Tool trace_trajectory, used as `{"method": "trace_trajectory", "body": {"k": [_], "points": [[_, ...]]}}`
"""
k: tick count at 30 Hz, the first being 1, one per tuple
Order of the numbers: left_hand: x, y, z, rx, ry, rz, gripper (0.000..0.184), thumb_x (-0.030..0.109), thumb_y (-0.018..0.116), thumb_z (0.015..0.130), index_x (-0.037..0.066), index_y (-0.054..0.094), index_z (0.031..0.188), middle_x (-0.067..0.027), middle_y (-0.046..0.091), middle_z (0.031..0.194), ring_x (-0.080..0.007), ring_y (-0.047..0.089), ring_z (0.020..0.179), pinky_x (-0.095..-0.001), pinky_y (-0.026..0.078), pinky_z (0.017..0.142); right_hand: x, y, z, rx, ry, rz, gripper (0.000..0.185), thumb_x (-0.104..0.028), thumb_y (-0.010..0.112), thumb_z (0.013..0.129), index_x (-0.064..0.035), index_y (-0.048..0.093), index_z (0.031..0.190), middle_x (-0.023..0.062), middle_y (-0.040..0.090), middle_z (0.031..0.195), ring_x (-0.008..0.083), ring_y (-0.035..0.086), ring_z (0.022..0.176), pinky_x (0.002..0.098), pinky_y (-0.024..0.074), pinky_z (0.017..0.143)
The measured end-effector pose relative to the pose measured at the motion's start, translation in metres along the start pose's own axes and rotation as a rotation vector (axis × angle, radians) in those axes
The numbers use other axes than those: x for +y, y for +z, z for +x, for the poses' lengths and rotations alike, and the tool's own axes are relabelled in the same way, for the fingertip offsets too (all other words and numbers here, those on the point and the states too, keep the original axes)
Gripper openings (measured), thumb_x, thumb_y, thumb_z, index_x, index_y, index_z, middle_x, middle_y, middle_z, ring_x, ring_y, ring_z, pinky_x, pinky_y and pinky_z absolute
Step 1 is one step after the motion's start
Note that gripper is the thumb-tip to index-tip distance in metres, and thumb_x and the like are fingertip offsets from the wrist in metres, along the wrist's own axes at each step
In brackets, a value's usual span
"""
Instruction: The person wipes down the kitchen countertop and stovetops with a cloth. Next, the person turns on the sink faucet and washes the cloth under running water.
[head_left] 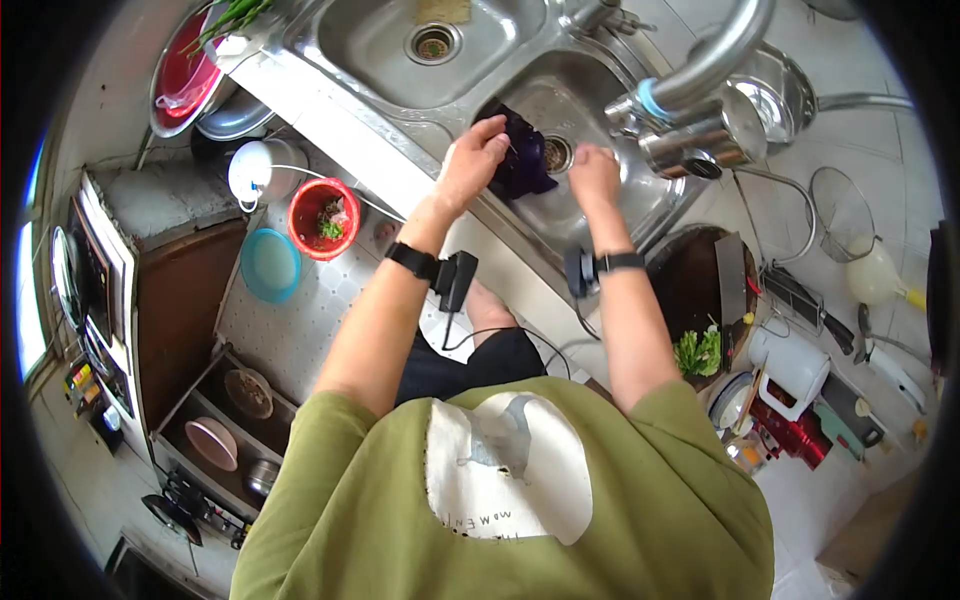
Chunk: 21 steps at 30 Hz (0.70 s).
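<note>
A dark purple, floppy piece (524,160), like a cloth or large leaf, hangs over the right sink basin (570,95). My left hand (474,163) holds its near left edge, thumb and fingers closed together. To the right of the drain (557,154), my right hand (595,178) is closed with the fingers curled downward. Whatever those fingers may hold is hidden under the hand. A gap separates the right hand from the visible purple piece. Over the basin's right side reaches the faucet (690,85).
The left basin (370,50) has its own drain. On the floor stand a red bucket (325,218) with scraps and a blue basin (271,265). At right are a cleaver (733,275), leafy greens (698,351) and a metal pot (775,95).
</note>
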<state>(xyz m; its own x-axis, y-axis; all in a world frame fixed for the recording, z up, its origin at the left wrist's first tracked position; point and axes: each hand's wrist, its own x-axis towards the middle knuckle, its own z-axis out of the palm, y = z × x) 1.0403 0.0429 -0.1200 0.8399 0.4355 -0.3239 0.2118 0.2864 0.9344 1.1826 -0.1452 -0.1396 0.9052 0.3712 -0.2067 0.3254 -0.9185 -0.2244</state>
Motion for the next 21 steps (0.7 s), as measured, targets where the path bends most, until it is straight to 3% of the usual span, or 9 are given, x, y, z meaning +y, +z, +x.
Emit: {"method": "trace_trajectory", "body": {"k": [1,2,4,6,8,10,13,17,21], "points": [[0.016,-0.006,-0.008,-0.065,-0.099,0.001,0.051,0.025,0.056,0.107,-0.001,0.047,0.151,-0.0161,0.058,0.144,-0.0212,0.061,0.126,-0.0347,0.049,0.107,-0.013,-0.005,-0.009,0.140,-0.063,0.252,0.029,-0.027,0.058,0.102,-0.0069,0.070,0.119,0.0182,0.071,0.107,0.0325,0.068,0.099,0.0405,0.0536,0.090],[0.038,-0.009,-0.023,-0.030,-0.118,-0.132,0.048,0.025,0.056,0.108,-0.002,0.051,0.147,-0.0153,0.063,0.137,-0.0210,0.064,0.121,-0.0339,0.050,0.105,-0.029,-0.014,-0.030,0.255,-0.132,0.512,0.027,-0.026,0.057,0.103,-0.0052,0.071,0.115,0.0147,0.073,0.100,0.0281,0.070,0.090,0.0379,0.0551,0.083],[0.047,-0.035,-0.049,-0.044,-0.058,-0.325,0.044,0.026,0.055,0.108,-0.002,0.055,0.142,-0.0150,0.065,0.132,-0.0215,0.067,0.116,-0.0342,0.053,0.102,-0.074,-0.050,-0.081,-0.087,0.083,1.048,0.027,-0.022,0.053,0.107,-0.0013,0.070,0.106,0.0076,0.071,0.090,0.0153,0.067,0.078,0.0304,0.0541,0.072],[0.046,-0.073,-0.068,0.065,-0.079,-0.348,0.040,0.026,0.053,0.109,-0.003,0.058,0.136,-0.0156,0.069,0.123,-0.0218,0.072,0.103,-0.0345,0.058,0.093,-0.107,-0.057,-0.126,-0.230,-0.011,1.158,0.031,-0.022,0.050,0.110,0.0020,0.070,0.107,0.0039,0.069,0.086,0.0075,0.063,0.075,0.0243,0.0524,0.070],[0.035,-0.121,-0.091,0.190,-0.073,-0.381,0.037,0.024,0.052,0.109,-0.003,0.060,0.134,-0.0148,0.072,0.115,-0.0205,0.073,0.096,-0.0317,0.059,0.088,-0.146,-0.051,-0.167,-0.483,-0.156,1.265,0.033,-0.024,0.052,0.110,0.0034,0.069,0.108,0.0061,0.070,0.087,0.0100,0.065,0.075,0.0262,0.0544,0.071],[0.020,-0.173,-0.114,0.288,-0.069,-0.354,0.034,0.023,0.052,0.109,-0.003,0.064,0.128,-0.0132,0.074,0.107,-0.0193,0.074,0.091,-0.0290,0.059,0.082,-0.183,-0.021,-0.198,-0.828,-0.151,1.332,0.034,-0.026,0.054,0.109,0.0039,0.069,0.108,0.0071,0.071,0.087,0.0115,0.067,0.076,0.0272,0.0561,0.072],[-0.025,-0.247,-0.136,0.504,-0.093,-0.162,0.035,0.026,0.052,0.109,-0.001,0.066,0.127,-0.0120,0.074,0.111,-0.0176,0.072,0.096,-0.0299,0.057,0.089,-0.223,0.071,-0.207,-1.014,0.050,1.298,0.035,-0.028,0.053,0.109,0.0029,0.069,0.109,0.0087,0.072,0.088,0.0133,0.069,0.078,0.0282,0.0572,0.072],[-0.109,-0.339,-0.157,0.657,-0.331,0.317,0.040,0.027,0.055,0.107,0.002,0.063,0.136,-0.0087,0.071,0.122,-0.0151,0.065,0.109,-0.0296,0.051,0.093,-0.214,0.205,-0.158,-0.831,0.397,1.471,0.033,-0.029,0.056,0.107,0.0001,0.067,0.115,0.0078,0.071,0.097,0.0168,0.068,0.091,0.0303,0.0557,0.086],[-0.157,-0.387,-0.174,0.674,-0.422,0.271,0.043,0.029,0.055,0.107,0.004,0.060,0.141,-0.0089,0.070,0.127,-0.0165,0.063,0.116,-0.0302,0.047,0.099,-0.159,0.318,-0.094,-0.494,0.704,1.521,0.039,-0.035,0.054,0.108,-0.0004,0.061,0.123,0.0140,0.067,0.119,0.0237,0.066,0.109,0.0333,0.0549,0.096]]}}
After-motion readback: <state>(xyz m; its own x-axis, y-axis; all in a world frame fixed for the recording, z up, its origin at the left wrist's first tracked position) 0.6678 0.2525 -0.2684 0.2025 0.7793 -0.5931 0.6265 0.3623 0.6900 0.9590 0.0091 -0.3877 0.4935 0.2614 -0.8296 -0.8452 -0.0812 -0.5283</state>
